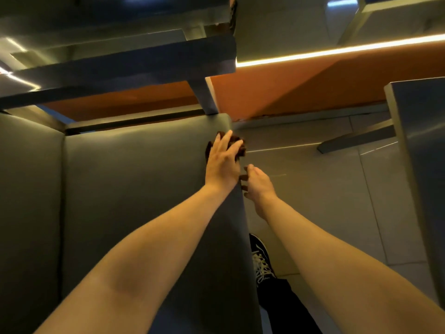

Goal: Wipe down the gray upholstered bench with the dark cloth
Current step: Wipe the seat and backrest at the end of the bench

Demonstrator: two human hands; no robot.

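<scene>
You're leaning over the gray bench (pixel 134 179), its smooth padded seat filling the left and centre of the frame. Pale floor tiles (pixel 325 189) are lying to the right, and an orange wall panel (pixel 277 92) is glowing under a light strip (pixel 337 50). Your left hand (pixel 222 162) is pressing the crumpled dark cloth (pixel 241 147), fingers straight and spread, onto the bench's far right corner, hiding most of it. Your right hand (pixel 258 184) is sitting against the bench's edge, fingers bending inward; grip unclear.

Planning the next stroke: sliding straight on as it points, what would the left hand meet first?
Probably the far edge of the bench, with the table leg just beyond; depth is unclear.
</scene>
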